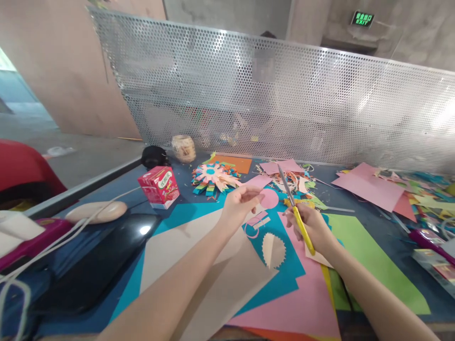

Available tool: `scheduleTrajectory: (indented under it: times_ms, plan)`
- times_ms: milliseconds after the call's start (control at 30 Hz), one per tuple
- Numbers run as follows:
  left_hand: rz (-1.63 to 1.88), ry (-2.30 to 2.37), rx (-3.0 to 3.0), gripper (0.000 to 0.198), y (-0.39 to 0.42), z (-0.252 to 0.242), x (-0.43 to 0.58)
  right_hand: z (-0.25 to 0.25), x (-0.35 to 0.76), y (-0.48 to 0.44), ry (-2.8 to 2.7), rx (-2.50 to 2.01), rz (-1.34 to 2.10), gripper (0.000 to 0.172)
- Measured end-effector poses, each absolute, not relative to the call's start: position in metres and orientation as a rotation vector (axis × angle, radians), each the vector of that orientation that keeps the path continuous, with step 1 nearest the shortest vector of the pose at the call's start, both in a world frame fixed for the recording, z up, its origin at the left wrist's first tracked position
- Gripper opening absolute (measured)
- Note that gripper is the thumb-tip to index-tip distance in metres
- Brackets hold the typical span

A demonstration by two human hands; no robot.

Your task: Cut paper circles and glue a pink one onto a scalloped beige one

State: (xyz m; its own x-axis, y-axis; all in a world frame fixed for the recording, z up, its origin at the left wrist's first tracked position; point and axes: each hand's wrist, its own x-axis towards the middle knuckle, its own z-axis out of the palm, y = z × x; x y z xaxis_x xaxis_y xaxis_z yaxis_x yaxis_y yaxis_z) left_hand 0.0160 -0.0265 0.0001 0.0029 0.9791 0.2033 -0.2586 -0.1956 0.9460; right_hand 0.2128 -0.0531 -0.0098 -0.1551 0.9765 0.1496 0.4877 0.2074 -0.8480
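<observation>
Between the thumb and fingers of my left hand (241,203) is a small pink paper circle (270,199), held above the papers. My right hand (311,225) grips yellow-handled scissors (301,226), their blades pointing up and away, just right of the circle. Below the hands lies a cream paper disc (273,251) with a zigzag edge and a fold down it. Thin pink paper rings (253,228) rest near it on blue paper (289,265). Beyond my left hand sits a layered paper flower (211,175) in pink, blue and orange.
Left are a red drink carton (159,187), a dark tablet-like slab (103,260) and white cables (53,246). Paper scraps (291,182) pile up at the back. Pink sheets (369,184) lie at right, above green paper (380,265). A perforated metal screen (213,85) borders the table; a person is behind it.
</observation>
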Motion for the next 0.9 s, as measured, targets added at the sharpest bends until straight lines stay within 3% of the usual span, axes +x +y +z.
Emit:
scheduleTrajectory:
  times_ms: [333, 533, 733, 900]
  plan:
    - [1.440, 0.790, 1.063, 0.032, -0.040, -0.002, 0.029, -0.008, 0.206, -0.061, -1.695, -1.267, 0.949, 0.056]
    - [1.643, 0.697, 0.946, 0.025, -0.047, 0.005, 0.030, -0.004, 0.210, -0.066, -1.789, -1.268, 0.817, 0.048]
    - [1.587, 0.605, 0.927, 0.022, -0.055, 0.010, 0.028, -0.004, 0.213, -0.070, -1.941, -1.312, 0.623, 0.040]
    - [1.534, 0.560, 0.904, 0.018, -0.060, 0.012, 0.028, 0.000, 0.213, -0.073, -2.015, -1.355, 0.535, 0.045]
